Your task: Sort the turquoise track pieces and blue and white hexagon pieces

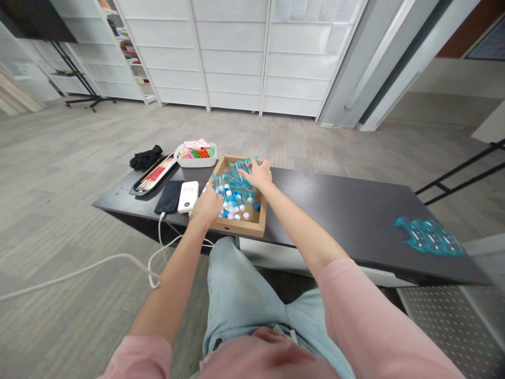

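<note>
A shallow cardboard box (241, 227) sits on the dark table (339, 210), filled with several small blue, white and clear plastic pieces (233, 199). My right hand (258, 172) reaches into the box's far end, fingers curled over a heap of clear blue pieces. My left hand (205, 205) rests at the box's left edge, fingers bent down into the pieces; what either hand holds is hidden.
Left of the box lie a white power bank (188, 196) with a cable, a black phone (170, 196), a dark tray of sticks (153, 176), a white bowl of colourful items (196, 153) and a black cloth (145, 157). A blue clear plastic pile (430, 236) lies far right.
</note>
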The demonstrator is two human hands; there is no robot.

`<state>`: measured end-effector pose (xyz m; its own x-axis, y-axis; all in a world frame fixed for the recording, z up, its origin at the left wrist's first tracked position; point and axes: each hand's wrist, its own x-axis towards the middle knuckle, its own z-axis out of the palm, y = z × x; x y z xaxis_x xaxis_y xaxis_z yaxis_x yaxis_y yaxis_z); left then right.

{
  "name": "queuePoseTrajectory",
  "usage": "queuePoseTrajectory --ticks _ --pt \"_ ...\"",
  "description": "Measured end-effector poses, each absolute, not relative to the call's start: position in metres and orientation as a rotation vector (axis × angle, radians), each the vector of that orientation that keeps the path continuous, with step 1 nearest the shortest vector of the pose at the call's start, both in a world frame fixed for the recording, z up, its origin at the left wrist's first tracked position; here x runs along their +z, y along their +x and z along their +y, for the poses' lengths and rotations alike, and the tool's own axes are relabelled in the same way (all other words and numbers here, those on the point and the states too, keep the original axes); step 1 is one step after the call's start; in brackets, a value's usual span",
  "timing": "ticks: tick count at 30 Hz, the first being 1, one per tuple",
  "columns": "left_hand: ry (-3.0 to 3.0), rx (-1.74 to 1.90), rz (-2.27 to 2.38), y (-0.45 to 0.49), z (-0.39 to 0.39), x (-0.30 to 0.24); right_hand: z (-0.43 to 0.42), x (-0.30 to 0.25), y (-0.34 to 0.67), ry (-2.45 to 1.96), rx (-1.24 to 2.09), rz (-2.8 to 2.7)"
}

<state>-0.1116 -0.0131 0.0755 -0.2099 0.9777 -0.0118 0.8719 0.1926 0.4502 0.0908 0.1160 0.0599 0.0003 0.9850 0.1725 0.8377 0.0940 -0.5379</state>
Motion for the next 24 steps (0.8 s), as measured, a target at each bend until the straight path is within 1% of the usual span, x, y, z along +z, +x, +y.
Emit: queuePoseTrajectory --ticks 2,5,9,11,17,21,24 --pt "1.876 0.432 2.259 -0.107 -0.020 0.073 0.120 0.055 0.090 -1.768 0.389 -1.885" --pt "2.060 0.513 2.320 -0.098 -0.021 0.072 0.122 0.049 0.086 -1.688 0.454 -1.920" --pt "2.295 0.603 2.059 -0.086 -0.001 0.067 0.125 0.042 0.082 -1.551 0.548 -2.006" --pt "2.308 0.570 1.983 -0.082 0.010 0.062 0.129 0.041 0.083 -1.558 0.532 -1.998" --pt "2.241 0.563 2.040 -0.077 0.015 0.046 0.151 0.040 0.098 -1.660 0.449 -1.909" --pt "2.266 0.565 2.088 -0.079 0.012 0.048 0.160 0.034 0.097 -1.663 0.496 -1.922" --pt "2.261 0.504 2.098 -0.080 0.011 0.051 0.164 0.032 0.090 -1.710 0.469 -1.931"
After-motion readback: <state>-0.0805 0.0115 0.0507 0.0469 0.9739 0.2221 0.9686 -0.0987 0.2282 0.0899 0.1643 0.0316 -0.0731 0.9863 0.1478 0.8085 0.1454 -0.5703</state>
